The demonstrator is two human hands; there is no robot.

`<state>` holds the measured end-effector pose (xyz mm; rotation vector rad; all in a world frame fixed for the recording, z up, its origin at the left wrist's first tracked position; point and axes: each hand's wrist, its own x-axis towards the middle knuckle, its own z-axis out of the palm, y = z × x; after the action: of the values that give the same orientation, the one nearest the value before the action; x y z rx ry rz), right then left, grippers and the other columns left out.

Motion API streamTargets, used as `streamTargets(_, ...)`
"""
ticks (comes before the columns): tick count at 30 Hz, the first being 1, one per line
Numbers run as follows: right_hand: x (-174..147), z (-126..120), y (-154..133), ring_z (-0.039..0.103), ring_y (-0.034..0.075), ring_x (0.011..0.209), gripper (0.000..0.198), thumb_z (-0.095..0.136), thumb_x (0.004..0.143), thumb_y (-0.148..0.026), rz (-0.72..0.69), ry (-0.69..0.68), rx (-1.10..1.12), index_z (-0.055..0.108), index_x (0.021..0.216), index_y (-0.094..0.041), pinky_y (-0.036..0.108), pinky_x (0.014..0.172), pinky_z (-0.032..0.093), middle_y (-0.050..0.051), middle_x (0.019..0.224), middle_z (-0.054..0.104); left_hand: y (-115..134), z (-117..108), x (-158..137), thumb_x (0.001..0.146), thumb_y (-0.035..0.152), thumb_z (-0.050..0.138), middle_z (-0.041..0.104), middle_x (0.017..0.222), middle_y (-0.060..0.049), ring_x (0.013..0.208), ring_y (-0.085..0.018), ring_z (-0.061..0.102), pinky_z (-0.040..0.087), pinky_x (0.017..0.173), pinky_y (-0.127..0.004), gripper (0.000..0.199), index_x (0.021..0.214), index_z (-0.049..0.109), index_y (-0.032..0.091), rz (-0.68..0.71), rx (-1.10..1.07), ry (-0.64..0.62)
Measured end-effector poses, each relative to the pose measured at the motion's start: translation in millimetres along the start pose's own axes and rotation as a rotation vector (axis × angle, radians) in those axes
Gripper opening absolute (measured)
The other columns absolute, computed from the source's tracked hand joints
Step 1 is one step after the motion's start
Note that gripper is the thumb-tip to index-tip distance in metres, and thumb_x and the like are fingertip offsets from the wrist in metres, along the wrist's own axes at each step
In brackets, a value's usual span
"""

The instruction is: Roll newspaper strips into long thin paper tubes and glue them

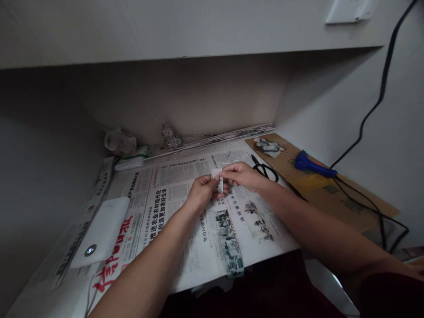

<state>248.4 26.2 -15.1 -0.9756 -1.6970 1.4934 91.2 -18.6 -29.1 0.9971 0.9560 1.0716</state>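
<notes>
From my remote view, I have a small, flat white slip with dark print (216,172), apparently paper, over the newspaper-covered counter (188,280). My left hand (202,187) pinches it; my right hand (244,176) closes its fingertips at its far right corner. I judge it light, thin, easily creased, best taken by its edges. Its long axis runs front to back, plain end toward the pale back wall (185,97).

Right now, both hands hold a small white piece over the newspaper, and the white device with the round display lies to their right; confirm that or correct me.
The side is wrong: the head view shows the white device lying left of the hands. The left hand and right hand hold the small white piece over the newspaper.
</notes>
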Motion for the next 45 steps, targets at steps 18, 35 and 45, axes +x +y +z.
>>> streamTargets(18, -1.8, 14.4, 3.5, 0.044, 0.007, 0.037, 0.032, 0.071, 0.068, -0.045, -0.010, 0.156, 0.061, 0.058, 0.068, -0.016, 0.020, 0.037, 0.031, -0.004, 0.047, 0.053, 0.6, 4.2, -4.3, 0.072, 0.036, 0.070, 0.070, 0.080, -0.013, 0.063, -0.017, 0.066, 0.055, 0.058, -0.026, 0.031, 0.084, 0.066, 0.008, -0.037, 0.010, 0.000)
streamTargets(35, -3.8, -3.4, -6.1, 0.039, 0.005, 0.044, 0.030, 0.066, 0.075, -0.041, 0.005, -0.024, 0.026, 0.061, 0.065, -0.014, 0.019, 0.040, 0.026, -0.003, 0.052, 0.048, 1.6, 3.8, -5.0, 0.076, 0.030, 0.066, 0.070, 0.085, -0.013, 0.067, -0.017, 0.067, 0.055, 0.056, -0.024, 0.023, 0.085, 0.066, 0.009, -0.071, 0.007, -0.033)
streamTargets(45, -3.6, -4.0, -5.5, 0.037, 0.004, 0.041, 0.030, 0.069, 0.071, -0.040, 0.072, -0.004, 0.121, 0.064, 0.071, -0.011, 0.018, 0.038, 0.025, -0.004, 0.050, 0.046, 3.5, 3.0, -6.2, 0.076, 0.038, 0.065, 0.069, 0.077, -0.012, 0.064, -0.016, 0.066, 0.054, 0.057, -0.024, 0.034, 0.093, 0.066, 0.009, -0.053, 0.077, -0.052)
